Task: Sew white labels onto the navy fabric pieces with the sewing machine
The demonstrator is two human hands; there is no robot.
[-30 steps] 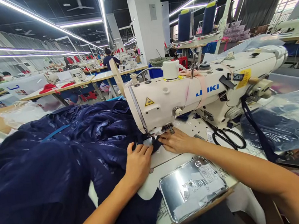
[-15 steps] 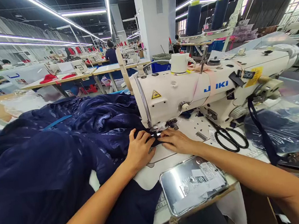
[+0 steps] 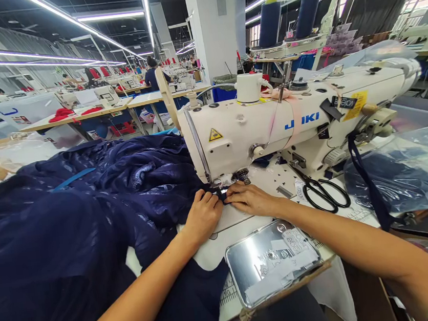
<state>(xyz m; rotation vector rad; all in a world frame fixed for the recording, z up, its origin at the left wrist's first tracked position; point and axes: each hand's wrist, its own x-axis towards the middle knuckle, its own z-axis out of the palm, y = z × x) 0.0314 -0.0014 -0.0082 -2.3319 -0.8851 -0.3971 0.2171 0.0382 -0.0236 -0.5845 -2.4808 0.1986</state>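
A white sewing machine (image 3: 234,132) stands before me, its needle area low on its left end. Right below that end, my left hand (image 3: 204,215) has its fingers curled down on the edge of a navy fabric (image 3: 138,171). My right hand (image 3: 252,199) pinches a narrow dark strip of the fabric from the other side, fingertips close to the left ones. A small white patch shows between the two hands; I cannot tell what it is. The bulk of the fabric lies heaped to the left. The needle and the fingertips are partly hidden.
Black-handled scissors (image 3: 326,194) lie on the machine bed at right. A metal tray (image 3: 240,253) with paper labels sits at the front edge. Plastic-wrapped dark fabric (image 3: 404,169) is at far right. Two navy thread cones (image 3: 270,22) stand behind; people work farther back.
The fingers of my left hand have drawn together and curled, with the thumb tucked under. My right hand stays almost in place on the strip. The view has shifted slightly.
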